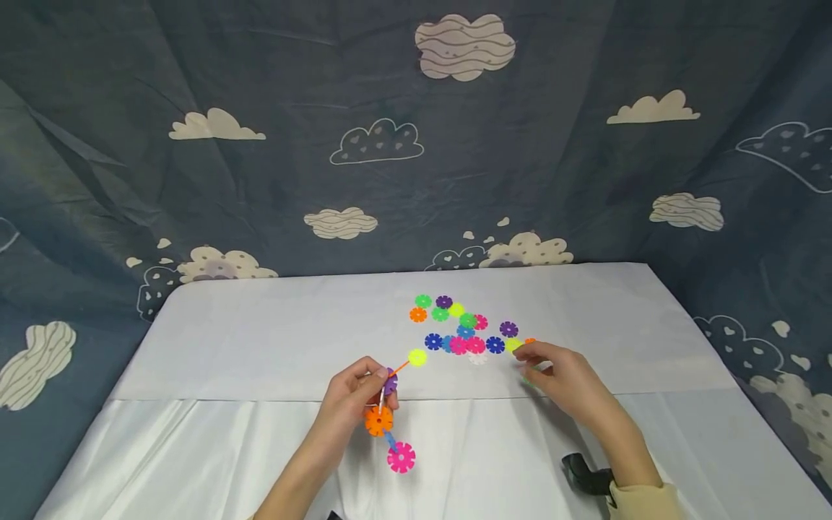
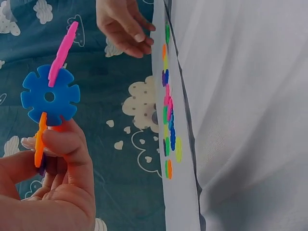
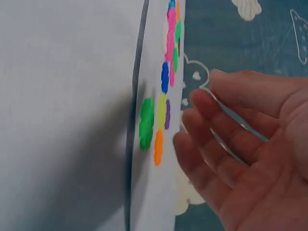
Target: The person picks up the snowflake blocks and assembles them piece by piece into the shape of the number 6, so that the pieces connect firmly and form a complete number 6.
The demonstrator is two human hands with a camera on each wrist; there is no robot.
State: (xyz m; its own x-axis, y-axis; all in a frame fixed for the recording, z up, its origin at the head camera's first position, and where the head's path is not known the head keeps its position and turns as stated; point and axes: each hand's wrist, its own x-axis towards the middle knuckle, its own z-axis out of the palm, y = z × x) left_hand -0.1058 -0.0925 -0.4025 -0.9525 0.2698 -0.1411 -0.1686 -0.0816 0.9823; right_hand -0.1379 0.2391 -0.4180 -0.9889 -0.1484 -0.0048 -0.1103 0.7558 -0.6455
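Observation:
My left hand pinches a chain of notched plastic discs above the front of the table. A pink disc, a blue disc and an orange disc are slotted together; a purple disc shows by the fingers, partly hidden. In the head view a thin orange strip points from this hand toward a yellow disc; whether they touch, I cannot tell. With nothing in its loosely bent fingers, my right hand hovers at the right end of the loose discs, near a green disc.
Several loose discs in mixed colours, among them a dark blue disc and a purple disc, lie across the middle of the white-covered table. Behind it hangs a dark curtain with cloud prints.

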